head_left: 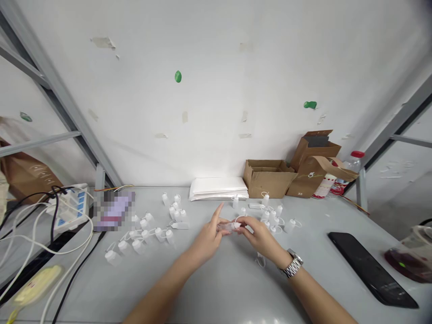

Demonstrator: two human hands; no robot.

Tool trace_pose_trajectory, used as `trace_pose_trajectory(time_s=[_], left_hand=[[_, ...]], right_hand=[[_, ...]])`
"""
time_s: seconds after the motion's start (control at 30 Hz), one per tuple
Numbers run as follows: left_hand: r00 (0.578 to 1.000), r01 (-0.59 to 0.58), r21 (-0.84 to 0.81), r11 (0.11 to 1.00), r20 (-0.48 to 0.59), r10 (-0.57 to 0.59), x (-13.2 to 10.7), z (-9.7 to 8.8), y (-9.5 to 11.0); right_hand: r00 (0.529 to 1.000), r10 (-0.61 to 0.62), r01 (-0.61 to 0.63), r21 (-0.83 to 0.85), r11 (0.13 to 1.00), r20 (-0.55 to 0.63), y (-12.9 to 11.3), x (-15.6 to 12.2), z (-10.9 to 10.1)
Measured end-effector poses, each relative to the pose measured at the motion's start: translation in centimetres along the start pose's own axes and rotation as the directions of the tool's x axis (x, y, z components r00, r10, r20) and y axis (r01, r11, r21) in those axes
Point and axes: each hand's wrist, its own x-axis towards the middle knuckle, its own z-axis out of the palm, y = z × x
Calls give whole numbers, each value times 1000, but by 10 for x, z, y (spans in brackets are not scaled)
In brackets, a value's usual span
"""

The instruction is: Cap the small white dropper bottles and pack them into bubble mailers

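Both hands meet over the middle of the desk around one small translucent squeeze bottle (227,227), lying sideways with its white cap end to the right. My left hand (211,234) grips the body, index finger pointing up and away. The fingers of my right hand (258,234) pinch the cap end; a metal watch is on that wrist. Several similar capped bottles (145,235) stand in a loose group to the left, and one bottle (180,225) lies on its side. More bottles (272,218) with looped cap straps stand beyond my right hand, partly hidden by it.
A stack of white sheets (218,188) and an open cardboard box (270,182) stand by the wall. At right are a brown paper bag (305,177), a black slab-like object (371,267) and a glass pot (413,254). A power strip (76,207) with cables occupies the left.
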Motion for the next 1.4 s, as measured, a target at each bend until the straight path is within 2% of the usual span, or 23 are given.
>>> trace_pose_trajectory(time_s=[0.17, 0.33, 0.4, 0.53, 0.63, 0.8, 0.87, 0.93, 1.0, 1.13, 1.2, 1.27, 1.33, 1.4], left_hand=[[1000, 1, -2, 1000, -12, -1, -1, 2, -2], [999, 47, -73, 996, 1, -47, 0, 2, -1], [1000, 19, -52, 998, -5, -19, -1, 2, -1], [992, -98, 115, 989, -69, 106, -4, 4, -3], [987, -121, 165, 979, -83, 136, -4, 5, -3], [997, -17, 14, 1000, -80, 18, -1, 5, 0], [996, 18, 7, 1000, -82, -17, -1, 5, 0], [993, 17, 72, 997, -114, -8, -3, 6, 0], [988, -28, 162, 986, -147, 52, -5, 7, -2], [969, -96, 251, 963, -198, 148, -5, 11, -5], [955, -51, 193, 980, -278, 104, -3, 12, -4], [934, 24, 0, 1000, -356, -22, 0, 11, 0], [936, 58, -284, 957, -318, -152, 2, 9, 5], [959, 72, -517, 853, -199, -202, 2, 9, 9]], right_hand=[[995, 102, -101, -73, 992, 13, 0, 0, 1], [1000, -16, 16, 37, 999, -11, 3, -1, -1], [1000, -2, 3, 44, 999, -6, 3, -2, -1], [991, 131, -132, 35, 991, 7, 0, -1, 4], [984, 175, -176, 46, 983, 18, -2, 0, 6], [998, 38, -37, 36, 999, -47, 0, -2, 1], [998, 9, -9, 1, 1000, -64, 1, -3, 2], [996, 46, -47, -15, 999, -82, 2, -3, 7], [990, 110, -110, 3, 994, -90, 1, -3, 12], [967, 244, -226, 194, 955, -74, 0, 0, 18], [956, 284, -241, 358, 902, -73, 0, 1, 19], [950, 304, -227, 513, 828, -70, -1, 3, 18], [945, 327, -239, 633, 736, -24, -4, 4, 19], [938, 338, -284, 726, 626, 75, -8, 3, 20]])
